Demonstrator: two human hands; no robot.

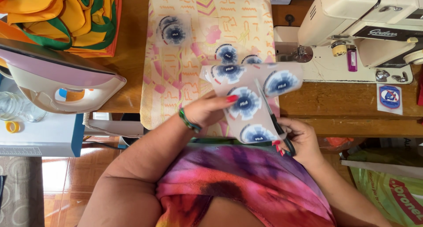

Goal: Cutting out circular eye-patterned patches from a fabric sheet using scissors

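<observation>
Fingers [220, 104] grip sheet [251, 99] bearing four emblems; scissors [273, 121] cutting.

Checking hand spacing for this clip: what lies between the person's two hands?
In the head view, the printed sheet spans from left hand to right hand, with the scissors blades cutting into it.

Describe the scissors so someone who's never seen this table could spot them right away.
Start at the cream sewing machine on the right and come down to the pale sheet of round blue badges. The scissors cross that sheet, gripped in the right hand: thin metal blades, dark handles, unlike the soft printed things around.
</observation>
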